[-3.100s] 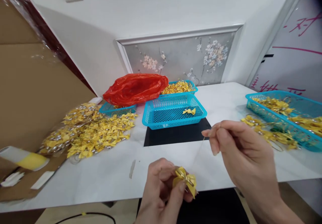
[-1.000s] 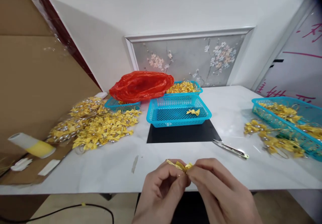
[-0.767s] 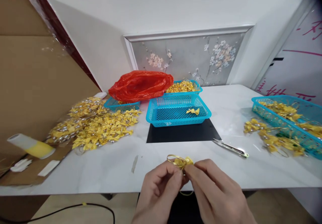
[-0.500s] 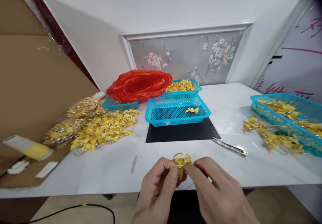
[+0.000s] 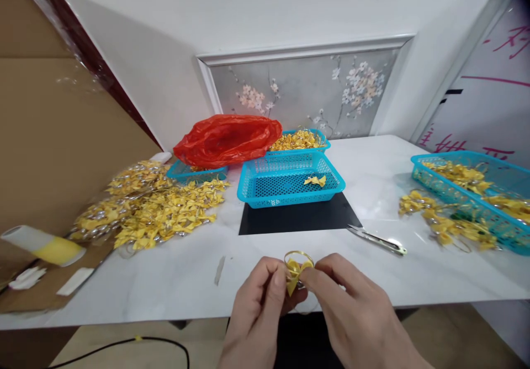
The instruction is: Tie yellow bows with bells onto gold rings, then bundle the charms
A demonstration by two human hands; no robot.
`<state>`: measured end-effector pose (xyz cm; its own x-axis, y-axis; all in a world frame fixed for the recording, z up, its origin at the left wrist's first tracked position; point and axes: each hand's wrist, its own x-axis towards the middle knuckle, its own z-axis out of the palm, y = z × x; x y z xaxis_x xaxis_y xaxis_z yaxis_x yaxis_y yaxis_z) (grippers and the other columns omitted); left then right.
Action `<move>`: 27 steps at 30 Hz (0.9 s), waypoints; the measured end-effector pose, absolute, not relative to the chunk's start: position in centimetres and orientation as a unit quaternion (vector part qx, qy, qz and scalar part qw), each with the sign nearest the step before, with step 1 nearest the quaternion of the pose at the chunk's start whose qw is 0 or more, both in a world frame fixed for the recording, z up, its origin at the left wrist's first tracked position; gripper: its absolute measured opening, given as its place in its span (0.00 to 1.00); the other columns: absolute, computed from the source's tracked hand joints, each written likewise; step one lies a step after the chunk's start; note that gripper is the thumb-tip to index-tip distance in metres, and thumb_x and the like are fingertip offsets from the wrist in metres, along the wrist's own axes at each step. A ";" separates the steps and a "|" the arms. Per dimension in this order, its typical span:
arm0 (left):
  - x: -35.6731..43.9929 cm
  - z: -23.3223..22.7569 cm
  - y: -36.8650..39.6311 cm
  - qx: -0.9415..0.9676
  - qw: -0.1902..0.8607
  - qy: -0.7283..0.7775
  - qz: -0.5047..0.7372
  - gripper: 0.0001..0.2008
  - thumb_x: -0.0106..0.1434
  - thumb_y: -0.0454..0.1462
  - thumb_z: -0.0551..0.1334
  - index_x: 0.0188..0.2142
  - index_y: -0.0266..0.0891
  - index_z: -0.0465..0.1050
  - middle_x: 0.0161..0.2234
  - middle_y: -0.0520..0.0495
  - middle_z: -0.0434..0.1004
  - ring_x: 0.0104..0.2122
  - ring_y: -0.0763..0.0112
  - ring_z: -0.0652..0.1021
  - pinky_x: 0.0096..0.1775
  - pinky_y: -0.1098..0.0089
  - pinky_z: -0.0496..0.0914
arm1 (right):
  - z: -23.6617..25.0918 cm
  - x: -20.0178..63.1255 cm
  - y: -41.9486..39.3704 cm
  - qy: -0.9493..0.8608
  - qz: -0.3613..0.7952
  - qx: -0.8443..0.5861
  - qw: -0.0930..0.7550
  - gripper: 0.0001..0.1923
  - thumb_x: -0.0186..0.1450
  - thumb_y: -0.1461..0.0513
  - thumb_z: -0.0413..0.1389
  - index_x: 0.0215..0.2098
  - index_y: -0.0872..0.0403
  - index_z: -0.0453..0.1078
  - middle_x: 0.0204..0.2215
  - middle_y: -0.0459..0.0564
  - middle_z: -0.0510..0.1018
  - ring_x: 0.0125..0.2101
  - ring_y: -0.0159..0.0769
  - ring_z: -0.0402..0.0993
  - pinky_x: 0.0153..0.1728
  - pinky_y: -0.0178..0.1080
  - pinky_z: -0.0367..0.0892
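Near the table's front edge, a yellow ribbon bow [image 5: 293, 272] with a loop standing up from it is held between my two hands. My left hand [image 5: 261, 297] pinches its left side between thumb and fingers. From the right, my right hand [image 5: 351, 300] grips the bow's other side with its fingertips; some of those fingers are hidden. Beyond my hands, a blue basket [image 5: 290, 196] stands partly on a black mat [image 5: 298, 219], with a single yellow bow [image 5: 316, 181] inside. Thread snips [image 5: 379, 240] lie to the right of the mat.
A heap of yellow bows [image 5: 165, 214] covers the table's left, beside a cardboard tube [image 5: 43, 246]. Behind are a red plastic bag [image 5: 227, 137] and another basket [image 5: 300, 140] of bows. At right, a blue basket [image 5: 472, 192] stands near loose bows [image 5: 451, 228].
The bow has turned slightly between my fingers, and its hanging tail now slants to the left. Both hands keep their grip in nearly the same place.
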<state>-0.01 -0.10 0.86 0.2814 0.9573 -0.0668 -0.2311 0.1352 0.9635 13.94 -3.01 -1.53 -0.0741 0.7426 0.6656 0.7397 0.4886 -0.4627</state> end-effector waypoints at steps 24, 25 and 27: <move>-0.4 0.4 0.5 0.557 0.528 0.466 0.440 0.11 0.67 0.45 0.58 0.32 0.43 0.72 0.48 0.47 0.78 0.40 0.69 0.78 0.38 0.76 0.73 | -1.8 14.2 -2.4 -0.744 -0.089 -0.483 0.454 0.14 0.68 0.73 0.47 0.46 0.56 0.70 0.27 0.50 0.69 0.26 0.32 0.66 0.23 0.32 0.65; -0.4 0.4 0.5 0.560 0.528 0.469 0.433 0.11 0.67 0.45 0.58 0.32 0.43 0.72 0.48 0.47 0.78 0.40 0.69 0.78 0.38 0.76 0.73 | -1.8 14.2 -2.4 -0.744 -0.087 -0.482 0.454 0.14 0.68 0.73 0.47 0.46 0.56 0.70 0.27 0.50 0.69 0.26 0.32 0.67 0.23 0.32 0.65; -0.4 0.4 0.4 0.573 0.524 0.471 0.419 0.11 0.67 0.44 0.58 0.32 0.43 0.72 0.48 0.46 0.78 0.40 0.69 0.78 0.39 0.75 0.72 | -1.9 14.2 -2.3 -0.743 -0.076 -0.485 0.455 0.13 0.68 0.72 0.48 0.46 0.57 0.69 0.27 0.50 0.69 0.26 0.33 0.67 0.23 0.33 0.65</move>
<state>-0.42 0.42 0.42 0.2057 0.9785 -0.0133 0.1015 -0.0079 0.9948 14.21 -2.34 -1.93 -0.1152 0.6512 0.7501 0.7897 0.5181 -0.3285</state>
